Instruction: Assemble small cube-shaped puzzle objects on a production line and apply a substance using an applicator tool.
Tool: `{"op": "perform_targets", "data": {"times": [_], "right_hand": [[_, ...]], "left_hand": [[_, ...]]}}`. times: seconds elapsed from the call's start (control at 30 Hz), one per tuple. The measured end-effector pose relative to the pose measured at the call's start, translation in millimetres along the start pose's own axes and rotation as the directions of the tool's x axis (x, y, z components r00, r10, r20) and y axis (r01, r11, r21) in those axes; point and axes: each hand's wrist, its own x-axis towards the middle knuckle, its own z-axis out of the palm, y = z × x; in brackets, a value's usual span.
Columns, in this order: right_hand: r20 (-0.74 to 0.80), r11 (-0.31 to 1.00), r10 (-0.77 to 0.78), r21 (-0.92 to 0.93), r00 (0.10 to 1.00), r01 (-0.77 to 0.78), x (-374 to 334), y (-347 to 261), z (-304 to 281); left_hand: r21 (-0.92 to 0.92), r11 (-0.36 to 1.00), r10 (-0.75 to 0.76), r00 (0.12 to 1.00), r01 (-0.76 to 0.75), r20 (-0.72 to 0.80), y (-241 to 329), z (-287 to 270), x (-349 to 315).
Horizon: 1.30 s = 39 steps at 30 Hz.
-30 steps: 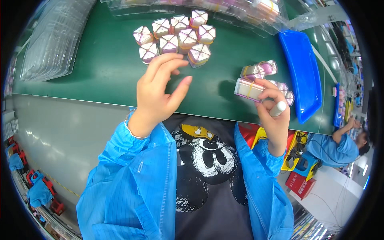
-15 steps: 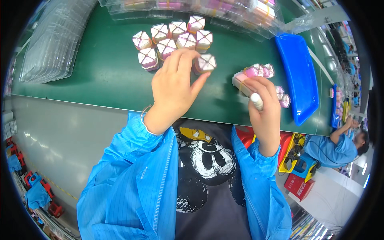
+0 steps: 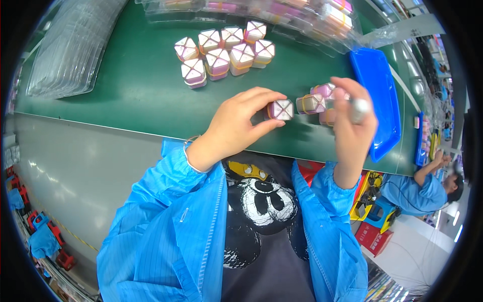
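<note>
My left hand (image 3: 239, 121) pinches a small pink-and-white block (image 3: 280, 109) between thumb and fingers, its crossed end facing outward. To the right, my right hand (image 3: 353, 133) is smeared by motion and curls around a white stick-like tube (image 3: 359, 110) whose exact kind I cannot make out. Just left of that hand lies a banded block (image 3: 310, 104) on its side, next to a pink block (image 3: 324, 90); others there are partly hidden by the fingers. Beyond my left hand, several similar blocks (image 3: 218, 63) with rubber bands stand grouped, their crossed white ends up.
Nested clear plastic trays (image 3: 70, 55) stand at the left of the green table (image 3: 141, 110). More clear trays (image 3: 251, 12) with pink and white items line the far side. A blue tray (image 3: 386, 116) is at the right. A person in blue (image 3: 415, 189) works farther right.
My left hand has moved right and nearer, carrying the block away from the group. My right hand has shifted right with the white tube, uncovering the banded block on its side.
</note>
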Motion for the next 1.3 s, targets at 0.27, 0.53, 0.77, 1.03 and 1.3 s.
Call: {"op": "perform_targets", "data": {"times": [0.27, 0.53, 0.77, 1.03, 1.3], "right_hand": [[-0.025, 0.534, -0.105, 0.842, 0.994, 0.077, 2, -23, 34], [0.092, 0.642, -0.131, 0.767, 0.987, 0.014, 6, -18, 48], [0.214, 0.623, -0.200, 0.781, 0.956, -0.044, 3, -17, 50], [0.202, 0.611, -0.159, 0.789, 0.966, -0.064, 3, -12, 52], [0.216, 0.573, -0.147, 0.814, 0.965, -0.095, 1, -5, 54]], "left_hand": [[0.013, 1.000, 0.024, 0.995, -0.026, 0.100, -1, -2, 0], [0.066, 0.995, 0.074, 0.997, -0.075, 0.014, -2, 2, -3], [0.090, 0.989, 0.115, 0.993, -0.114, -0.002, -4, 2, -2], [0.087, 0.989, 0.124, 0.991, -0.119, -0.049, 5, 9, 2], [0.044, 0.995, 0.087, 0.993, -0.084, -0.083, 4, 14, 0]]}}
